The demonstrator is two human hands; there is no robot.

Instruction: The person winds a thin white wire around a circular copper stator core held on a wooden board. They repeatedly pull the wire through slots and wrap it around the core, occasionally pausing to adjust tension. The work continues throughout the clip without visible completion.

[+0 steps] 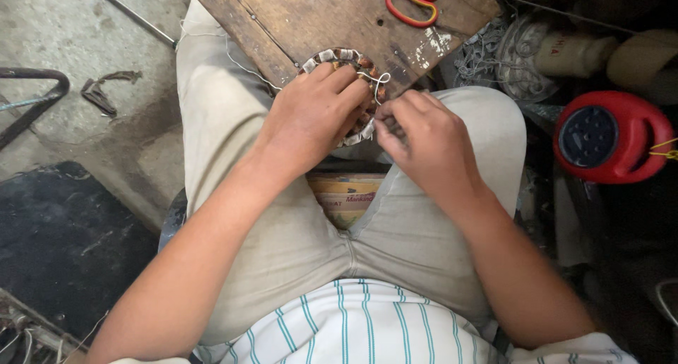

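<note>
The round wound coil piece (346, 96) — a ring of copper-coloured windings wrapped in pale insulating paper — sat at the near edge of the wooden board (318, 18), propped over the person's knees at about twelve o'clock from the lap. The left hand (311, 113) lay over it, fingers curled down around its rim, clamping it steady. The right hand (424, 134), at three o'clock from the ring, was pinched tight on a thin white thread (374, 78) that looped up over the ring's top; exactly where the thread entered the windings was hidden by the fingers, so that could not be told.

The ring looked stiff and fairly heavy for its size — best gripped by the outer rim, since the paper and fine wire would probably bruise or tear under hard pressure. The thread was limp, light and likely to slip.

Orange-handled scissors (413, 0) lay at one o'clock on the board; a red reel-shaped casing (611, 134) stood at three o'clock.
</note>
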